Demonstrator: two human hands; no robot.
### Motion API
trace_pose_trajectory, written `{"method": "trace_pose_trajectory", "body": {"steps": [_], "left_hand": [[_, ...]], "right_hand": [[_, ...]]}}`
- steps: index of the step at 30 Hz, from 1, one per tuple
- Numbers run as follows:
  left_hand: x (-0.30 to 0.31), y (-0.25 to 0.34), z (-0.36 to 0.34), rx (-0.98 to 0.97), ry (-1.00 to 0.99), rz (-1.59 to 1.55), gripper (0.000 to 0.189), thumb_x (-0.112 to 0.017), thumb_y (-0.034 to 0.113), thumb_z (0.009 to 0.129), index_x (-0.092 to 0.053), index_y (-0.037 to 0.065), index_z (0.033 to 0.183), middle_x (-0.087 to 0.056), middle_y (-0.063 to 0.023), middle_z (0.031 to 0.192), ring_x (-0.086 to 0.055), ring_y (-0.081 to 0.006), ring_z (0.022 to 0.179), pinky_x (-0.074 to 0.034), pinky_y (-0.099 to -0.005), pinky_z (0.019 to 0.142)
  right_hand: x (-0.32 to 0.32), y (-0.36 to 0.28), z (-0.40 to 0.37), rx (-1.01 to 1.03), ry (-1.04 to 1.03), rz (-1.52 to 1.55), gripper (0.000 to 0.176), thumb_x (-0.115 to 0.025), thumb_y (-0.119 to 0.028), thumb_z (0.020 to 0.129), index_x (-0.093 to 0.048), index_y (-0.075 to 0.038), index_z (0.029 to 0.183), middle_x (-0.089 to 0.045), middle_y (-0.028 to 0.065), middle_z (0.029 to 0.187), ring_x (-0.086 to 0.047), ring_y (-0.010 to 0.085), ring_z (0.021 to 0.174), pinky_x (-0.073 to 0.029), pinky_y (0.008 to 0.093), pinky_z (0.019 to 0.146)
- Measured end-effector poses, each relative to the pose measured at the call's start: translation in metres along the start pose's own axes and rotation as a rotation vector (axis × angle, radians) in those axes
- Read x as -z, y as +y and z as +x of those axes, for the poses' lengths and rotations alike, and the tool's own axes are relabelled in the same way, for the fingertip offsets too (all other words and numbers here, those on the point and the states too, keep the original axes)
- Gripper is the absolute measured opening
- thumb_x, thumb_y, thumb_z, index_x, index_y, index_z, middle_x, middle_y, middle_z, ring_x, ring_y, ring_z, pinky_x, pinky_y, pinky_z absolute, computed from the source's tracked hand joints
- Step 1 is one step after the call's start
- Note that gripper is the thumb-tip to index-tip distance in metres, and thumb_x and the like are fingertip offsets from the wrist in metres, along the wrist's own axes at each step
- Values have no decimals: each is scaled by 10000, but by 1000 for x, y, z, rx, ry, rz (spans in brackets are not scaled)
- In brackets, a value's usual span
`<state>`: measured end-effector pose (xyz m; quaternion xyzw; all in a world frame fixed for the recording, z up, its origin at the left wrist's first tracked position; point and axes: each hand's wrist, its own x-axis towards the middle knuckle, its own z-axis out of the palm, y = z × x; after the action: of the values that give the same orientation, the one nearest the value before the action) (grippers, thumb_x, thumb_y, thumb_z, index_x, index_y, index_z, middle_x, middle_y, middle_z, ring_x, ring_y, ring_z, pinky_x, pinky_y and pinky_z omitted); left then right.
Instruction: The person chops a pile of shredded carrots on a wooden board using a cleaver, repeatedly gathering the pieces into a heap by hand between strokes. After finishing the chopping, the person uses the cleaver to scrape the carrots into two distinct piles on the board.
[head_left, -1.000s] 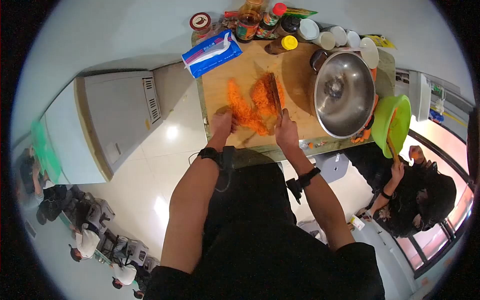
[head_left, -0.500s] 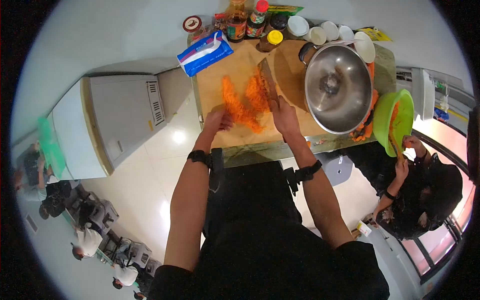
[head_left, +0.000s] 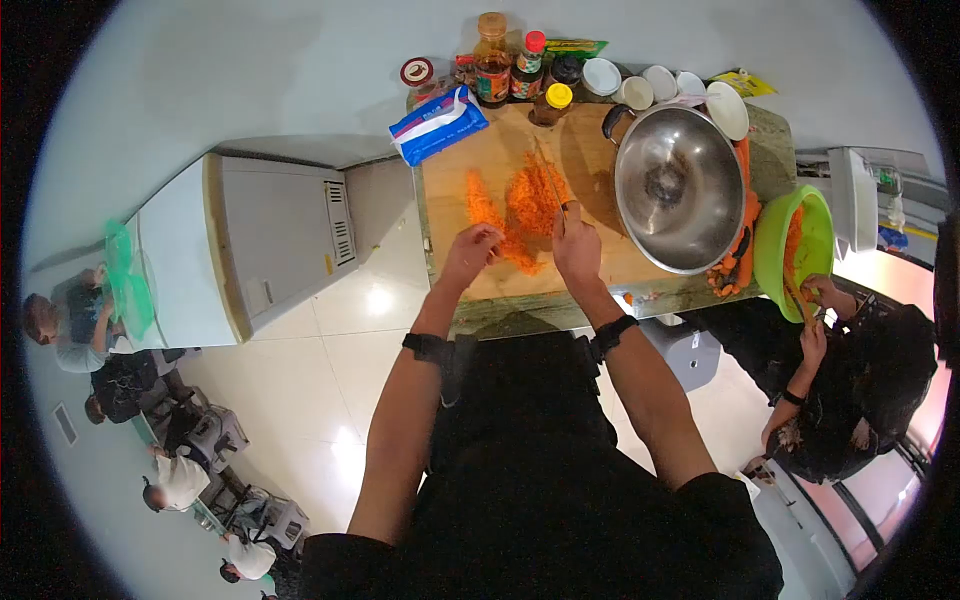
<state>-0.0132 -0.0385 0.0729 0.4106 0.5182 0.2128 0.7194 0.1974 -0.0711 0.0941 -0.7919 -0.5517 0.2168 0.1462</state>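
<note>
Kitchen; home or shared, can't tell. At 12 o'clock, wooden board (head_left: 445, 215) bearing shredded orange food (head_left: 535, 200), with sauce-type bottles (head_left: 492, 80) and a yellow-lidded jar (head_left: 552, 105) along its far edge. At 1, row of white cups (head_left: 658, 85). At 2, wide steel pan (head_left: 690, 200) with dark loop handle (head_left: 613, 122). At 3, green bowl (head_left: 772, 250) with more orange food inside; another person (head_left: 850, 390) works at it, between 3 and 4. Toward 8, pale tiled floor (head_left: 300, 400), then grey stools (head_left: 215, 430) and several people (head_left: 180, 483). Between 9 and 10, boxy white-and-grey unit (head_left: 280, 235), vent slots (head_left: 340, 222) showing, possibly a fridge.
</note>
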Motion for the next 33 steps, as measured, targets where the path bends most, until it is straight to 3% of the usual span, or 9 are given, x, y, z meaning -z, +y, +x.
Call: {"method": "trace_pose_trajectory", "body": {"steps": [7,13,16,20,22,25,27,32,33], "left_hand": [[-8,-10,-5,168,-22,-41,292,-519,264,1028,-650,29,913,-632,-51,685,-515,-101,546,-409,-264,509],[-12,-22,0,260,321,-338,463,-452,395,1042,-646,31,833,-604,-64,612,-455,-124,464,-381,-303,473],[-13,-16,-17,335,-100,-31,718,-276,613,1021,-682,45,853,-667,-100,676,-509,-130,483,-407,-287,491],[-3,25,-52,467,-341,-247,742,-302,662,996,-698,44,885,-700,-107,725,-579,-131,554,-445,-270,524],[6,36,-62,650,-518,-158,864,-276,762,943,-699,10,974,-719,-128,875,-657,-148,682,-506,-252,581],[15,32,-70,531,-801,-304,799,-361,712,958,-682,-18,994,-715,-137,899,-665,-144,711,-524,-252,600],[14,30,-70,467,-876,-245,741,-421,673,960,-677,-20,1011,-711,-144,894,-660,-149,701,-522,-250,596],[1,12,-69,500,-935,-158,591,-580,558,948,-659,-27,976,-681,-117,805,-639,-159,662,-506,-251,589],[0,5,-71,485,-851,-339,568,-603,559,933,-644,-7,903,-654,-95,750,-623,-163,639,-496,-261,589]], "right_hand": [[-27,-14,24,-243,-56,-82,299,-517,-283,991,-434,-92,1205,-669,255,791,-650,465,751,-499,569,672],[-51,-35,33,-451,-101,57,411,-577,-296,969,-376,-90,1262,-691,220,1000,-659,442,883,-515,527,748],[-69,-42,27,-457,-23,171,550,-599,-301,937,-354,-68,1371,-686,246,1040,-668,437,975,-530,539,813],[-91,-42,29,-507,126,251,478,-606,-307,953,-359,-83,1295,-656,226,1148,-641,413,1040,-509,510,850],[-96,-40,33,-516,145,223,456,-616,-302,963,-361,-74,1264,-661,191,1152,-646,387,1025,-510,479,829],[-91,-52,38,-556,164,176,458,-616,-329,967,-364,-89,1264,-665,193,1124,-647,371,986,-513,486,807],[-78,-64,41,-735,38,181,468,-606,-364,972,-362,-97,1270,-668,201,1104,-650,373,957,-514,498,789],[-87,-65,41,-684,127,145,462,-590,-371,978,-360,-96,1269,-671,211,1102,-657,396,949,-512,513,783],[-85,-67,41,-699,134,141,457,-587,-368,978,-362,-93,1265,-671,213,1106,-657,401,964,-513,514,787]]}}
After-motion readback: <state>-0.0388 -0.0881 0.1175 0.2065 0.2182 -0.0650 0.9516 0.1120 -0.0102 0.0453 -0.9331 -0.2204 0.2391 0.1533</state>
